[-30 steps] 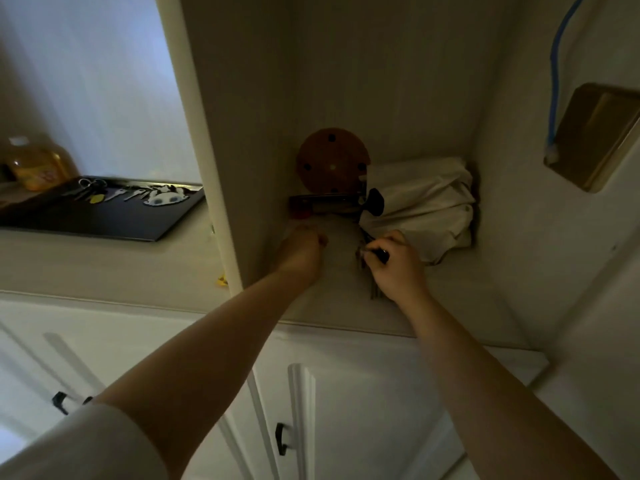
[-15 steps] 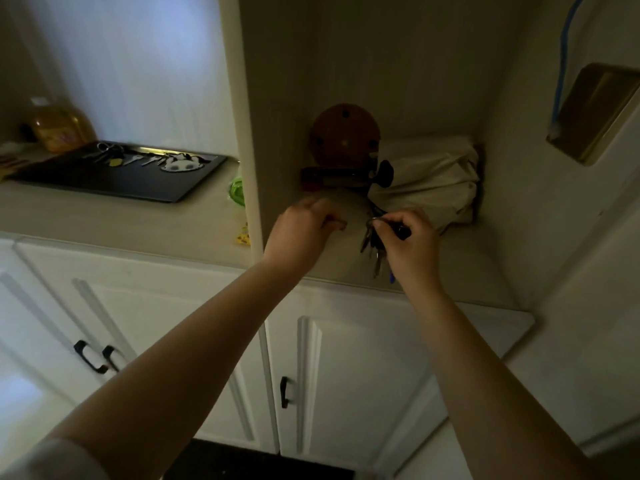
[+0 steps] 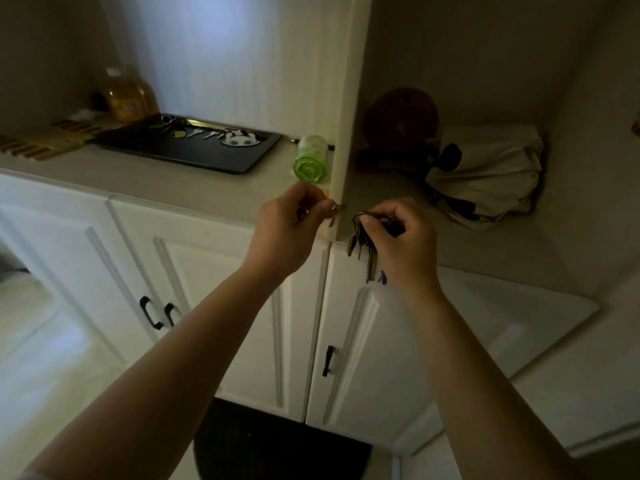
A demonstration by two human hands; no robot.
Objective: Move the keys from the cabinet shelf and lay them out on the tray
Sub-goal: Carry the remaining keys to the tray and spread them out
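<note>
Right hand (image 3: 403,237) pinches hanging key bunch (image 3: 363,249); left hand (image 3: 289,230) grips a small key (image 3: 333,216).

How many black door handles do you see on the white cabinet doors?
3. Two sit close together on the left doors, one beside the other; the third is on the door below the hands. Others may be hidden by the arms.

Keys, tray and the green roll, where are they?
keys (image 3: 362,245), head view, on the hanging blades.
tray (image 3: 214,157), head view, on its bare front part.
green roll (image 3: 309,167), head view, on its round end.
</note>
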